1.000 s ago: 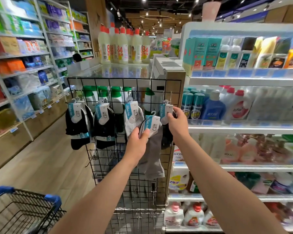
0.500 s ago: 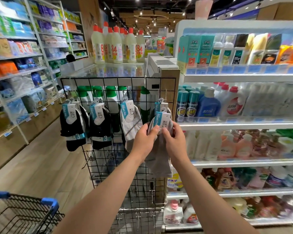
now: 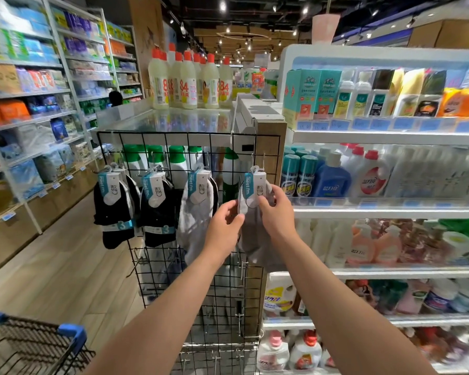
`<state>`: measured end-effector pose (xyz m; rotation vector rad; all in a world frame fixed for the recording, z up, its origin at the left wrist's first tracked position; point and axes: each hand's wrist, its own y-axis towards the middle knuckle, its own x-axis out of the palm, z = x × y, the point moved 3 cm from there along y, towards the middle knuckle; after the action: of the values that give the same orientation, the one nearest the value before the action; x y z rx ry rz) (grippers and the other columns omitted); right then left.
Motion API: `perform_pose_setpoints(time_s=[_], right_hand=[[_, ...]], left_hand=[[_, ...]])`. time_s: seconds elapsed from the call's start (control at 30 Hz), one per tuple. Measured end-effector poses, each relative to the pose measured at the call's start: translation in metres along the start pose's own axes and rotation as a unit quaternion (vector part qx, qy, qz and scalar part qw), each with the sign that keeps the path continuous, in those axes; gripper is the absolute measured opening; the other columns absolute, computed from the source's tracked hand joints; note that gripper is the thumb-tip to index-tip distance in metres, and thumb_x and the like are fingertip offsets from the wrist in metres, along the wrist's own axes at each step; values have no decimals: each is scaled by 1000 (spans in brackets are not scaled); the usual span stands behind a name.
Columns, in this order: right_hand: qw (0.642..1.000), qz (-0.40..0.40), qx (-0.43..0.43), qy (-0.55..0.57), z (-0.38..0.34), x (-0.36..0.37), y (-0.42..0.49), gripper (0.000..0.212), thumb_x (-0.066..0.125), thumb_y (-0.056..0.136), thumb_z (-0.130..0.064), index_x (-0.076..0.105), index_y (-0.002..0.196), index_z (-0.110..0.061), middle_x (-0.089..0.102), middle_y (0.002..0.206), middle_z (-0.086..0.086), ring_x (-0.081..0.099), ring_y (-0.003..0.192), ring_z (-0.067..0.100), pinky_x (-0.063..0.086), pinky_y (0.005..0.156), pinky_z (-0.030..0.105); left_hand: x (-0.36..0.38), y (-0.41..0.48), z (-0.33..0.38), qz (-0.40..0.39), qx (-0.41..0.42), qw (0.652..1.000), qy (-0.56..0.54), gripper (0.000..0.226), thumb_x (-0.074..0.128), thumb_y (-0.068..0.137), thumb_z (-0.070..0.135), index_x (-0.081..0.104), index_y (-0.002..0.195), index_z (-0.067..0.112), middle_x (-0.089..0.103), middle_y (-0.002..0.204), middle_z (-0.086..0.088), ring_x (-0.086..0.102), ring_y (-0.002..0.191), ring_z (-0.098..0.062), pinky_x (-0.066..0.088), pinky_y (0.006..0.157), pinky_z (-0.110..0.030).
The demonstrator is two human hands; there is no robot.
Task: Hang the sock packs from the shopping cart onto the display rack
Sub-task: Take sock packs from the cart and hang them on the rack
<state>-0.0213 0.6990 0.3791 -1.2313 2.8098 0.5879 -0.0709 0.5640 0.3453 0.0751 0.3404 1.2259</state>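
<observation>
A black wire grid display rack (image 3: 171, 142) stands on the end of a shelf unit. Two black sock packs (image 3: 114, 209) (image 3: 157, 212) and a grey pack (image 3: 195, 212) hang from its hooks. A fourth, grey sock pack (image 3: 255, 185) hangs at the rack's right edge. My right hand (image 3: 275, 212) pinches it at the bottom of its label card. My left hand (image 3: 224, 226) holds the same pack's left edge with curled fingers. The shopping cart (image 3: 33, 345), black wire with blue corners, shows at bottom left; its inside is mostly out of view.
Shelves of detergent and soap bottles (image 3: 363, 180) run along the right. White bottles with red caps (image 3: 184, 79) stand on top behind the rack. Packaged goods fill the left shelves (image 3: 25, 104). Empty hooks (image 3: 241, 266) stick out lower on the rack. Wooden floor (image 3: 52, 266) lies between.
The grey pack went from my left hand's raised hold onto the right hook, over the pack hanging there. Both hands have dropped to its lower label. The view shifted slightly.
</observation>
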Motion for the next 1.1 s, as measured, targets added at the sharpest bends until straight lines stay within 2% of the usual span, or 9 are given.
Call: perform_pose_setpoints(time_s=[0.13, 0.33, 0.43, 0.5, 0.63, 0.8, 0.93, 1.03, 1.1], right_hand=[[1000, -2, 7, -29, 7, 8, 0, 25, 56, 102, -20, 56, 126, -27, 58, 96, -24, 57, 91, -1, 41, 72, 11], [999, 34, 35, -9, 13, 18, -12, 29, 58, 101, -22, 56, 129, -22, 60, 117, -6, 58, 112, 15, 46, 89, 27], [989, 141, 22, -45, 14, 12, -27, 36, 61, 98, -26, 54, 133, -22, 50, 124, -7, 42, 117, 10, 37, 97, 28], [985, 165, -17, -53, 13, 16, -45, 29, 60, 97, -28, 57, 125, -27, 49, 122, -8, 39, 115, 9, 41, 98, 32], [998, 23, -47, -35, 20, 55, -95, 13, 57, 99, -18, 65, 107, -24, 62, 103, -10, 58, 97, 9, 50, 85, 27], [956, -244, 148, -67, 61, 148, -160, 22, 55, 99, -20, 70, 114, -22, 70, 102, -7, 62, 83, 8, 47, 69, 21], [911, -349, 208, -77, 76, 229, -220, 21, 57, 97, -16, 73, 111, -18, 73, 104, -3, 65, 93, 13, 51, 83, 27], [885, -397, 235, -69, 77, 290, -263, 18, 59, 97, -11, 74, 107, -12, 73, 98, 4, 67, 92, 20, 52, 77, 27], [865, -436, 232, -85, 77, 331, -291, 15, 61, 96, -11, 73, 103, -14, 73, 102, 8, 69, 98, 27, 55, 84, 35]], left_hand=[[-4, 4, -8, 6, -9, 1000, 14, 43, 58, 102, 25, 54, 144, 24, 60, 130, 13, 57, 119, -6, 46, 102, -26], [-8, 2, -7, 3, -16, 1000, 20, 44, 54, 104, 25, 51, 148, 22, 58, 138, 8, 52, 124, -7, 44, 106, -27], [-16, -8, -3, -4, -15, 1000, -3, 38, 54, 105, 24, 56, 143, 23, 60, 127, 13, 59, 111, -2, 45, 93, -13], [-26, -18, -6, -6, -13, 1000, -9, 29, 56, 104, 29, 62, 132, 30, 68, 117, 15, 66, 102, 1, 51, 92, -19], [-67, -51, -39, -5, -47, 999, 21, 21, 55, 103, 32, 65, 121, 34, 71, 111, 14, 67, 100, -3, 55, 92, -30], [-148, -115, -112, 54, -142, 981, 122, 17, 55, 103, 29, 67, 114, 35, 72, 102, 16, 66, 84, -5, 49, 71, -21], [-221, -171, -168, 86, -228, 955, 170, 9, 56, 104, 27, 62, 104, 33, 65, 104, 17, 63, 100, -8, 41, 71, -10], [-281, -208, -204, 126, -278, 935, 180, 17, 54, 103, 19, 66, 113, 27, 66, 115, 7, 62, 111, -16, 46, 90, -24], [-322, -234, -227, 150, -311, 920, 187, 22, 55, 103, 16, 70, 118, 19, 64, 110, 8, 59, 104, -14, 40, 85, -23]])
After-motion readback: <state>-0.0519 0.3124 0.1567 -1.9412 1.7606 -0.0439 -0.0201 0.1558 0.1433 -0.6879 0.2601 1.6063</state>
